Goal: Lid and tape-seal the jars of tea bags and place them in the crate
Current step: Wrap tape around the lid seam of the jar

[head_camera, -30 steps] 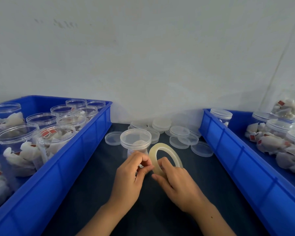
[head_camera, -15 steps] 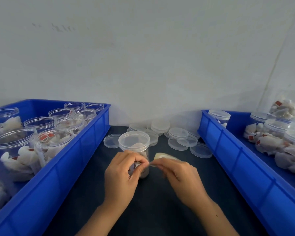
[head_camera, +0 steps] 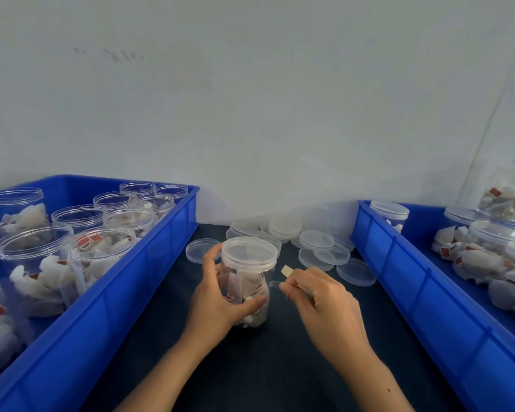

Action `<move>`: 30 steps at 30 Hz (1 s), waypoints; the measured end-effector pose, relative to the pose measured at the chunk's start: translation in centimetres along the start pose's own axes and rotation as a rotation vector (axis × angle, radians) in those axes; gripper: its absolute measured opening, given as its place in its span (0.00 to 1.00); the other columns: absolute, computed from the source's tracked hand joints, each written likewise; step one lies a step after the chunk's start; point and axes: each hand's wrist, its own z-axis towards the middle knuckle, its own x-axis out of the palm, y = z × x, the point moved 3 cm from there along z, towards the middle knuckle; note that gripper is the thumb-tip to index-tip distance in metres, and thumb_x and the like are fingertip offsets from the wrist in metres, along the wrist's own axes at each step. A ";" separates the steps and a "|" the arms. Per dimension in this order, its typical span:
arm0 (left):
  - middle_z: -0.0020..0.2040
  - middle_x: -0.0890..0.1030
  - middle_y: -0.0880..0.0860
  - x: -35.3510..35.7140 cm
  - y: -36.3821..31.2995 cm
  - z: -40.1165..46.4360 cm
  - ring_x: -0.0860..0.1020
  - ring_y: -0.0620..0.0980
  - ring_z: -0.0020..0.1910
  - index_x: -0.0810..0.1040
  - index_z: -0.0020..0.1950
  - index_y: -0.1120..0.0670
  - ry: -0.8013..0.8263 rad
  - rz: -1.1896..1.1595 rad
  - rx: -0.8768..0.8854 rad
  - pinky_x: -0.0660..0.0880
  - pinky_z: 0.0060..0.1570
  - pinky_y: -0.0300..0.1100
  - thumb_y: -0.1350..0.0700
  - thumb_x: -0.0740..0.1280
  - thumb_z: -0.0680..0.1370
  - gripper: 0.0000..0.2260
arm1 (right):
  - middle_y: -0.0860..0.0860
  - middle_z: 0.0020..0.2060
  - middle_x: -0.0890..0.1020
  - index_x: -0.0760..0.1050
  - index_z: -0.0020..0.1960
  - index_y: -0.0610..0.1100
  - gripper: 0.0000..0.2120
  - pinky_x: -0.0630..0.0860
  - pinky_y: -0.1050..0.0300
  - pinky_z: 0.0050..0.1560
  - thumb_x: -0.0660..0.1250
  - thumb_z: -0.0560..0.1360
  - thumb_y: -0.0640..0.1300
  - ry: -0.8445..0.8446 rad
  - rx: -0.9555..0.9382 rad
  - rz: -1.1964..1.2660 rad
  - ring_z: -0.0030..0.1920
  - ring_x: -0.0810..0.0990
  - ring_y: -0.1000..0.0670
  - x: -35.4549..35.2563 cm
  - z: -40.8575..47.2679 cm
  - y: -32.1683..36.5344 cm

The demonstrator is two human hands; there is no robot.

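Wall: pale, bare, faintly scuffed; it closed off the back of the work area, with a corner seam at far right.

Desk: covered in a dark cloth, running as a lane between two crates, presumably so that jars could pass across the person from one side to the other.

Left crate: blue plastic, holding open jars of tea bags without lids; judged to be the supply side.

Right crate: blue plastic, holding jars already lidded, some lying down; judged to be the destination.

Loose lids: clear discs heaped at the back of the desk, near the wall and within reach.

Jar: clear, filled with tea bags, lid on, standing upright on the desk at centre, not yet in the right crate.

Left hand: fingers wrapped round the jar's body, apparently steadying it for sealing.

Right hand: fingers pinching a tape roll, mostly hidden in the hand, just right of the jar below its lid.

Tape end: a short clear strip extending from the pinch toward the jar; whether it touched the jar could not be told. Sealing judged about to begin.
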 end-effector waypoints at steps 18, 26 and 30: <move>0.59 0.74 0.37 0.8 -2.5 -1.9 0.75 0.38 0.57 0.50 0.72 0.28 0.073 0.172 0.045 0.77 0.55 0.44 0.34 0.72 0.61 0.45 | 0.62 0.48 0.66 0.70 0.35 0.57 0.13 0.69 0.62 0.37 0.61 0.77 0.57 -0.008 0.116 0.054 0.41 0.73 0.59 -1.1 0.4 -0.8; 0.64 0.73 0.38 0.7 -2.8 -1.9 0.74 0.39 0.61 0.50 0.74 0.33 0.088 0.198 0.064 0.76 0.59 0.48 0.35 0.72 0.61 0.47 | 0.62 0.47 0.65 0.71 0.37 0.55 0.12 0.67 0.63 0.36 0.61 0.77 0.57 0.016 0.097 -0.011 0.37 0.74 0.57 -1.4 0.4 -0.8; 0.65 0.72 0.36 0.7 -2.8 -1.9 0.73 0.38 0.62 0.50 0.73 0.31 0.102 0.211 0.078 0.76 0.59 0.47 0.35 0.72 0.61 0.46 | 0.61 0.47 0.66 0.71 0.37 0.56 0.11 0.69 0.61 0.37 0.62 0.77 0.58 0.015 0.122 -0.018 0.38 0.74 0.56 -1.4 0.4 -0.7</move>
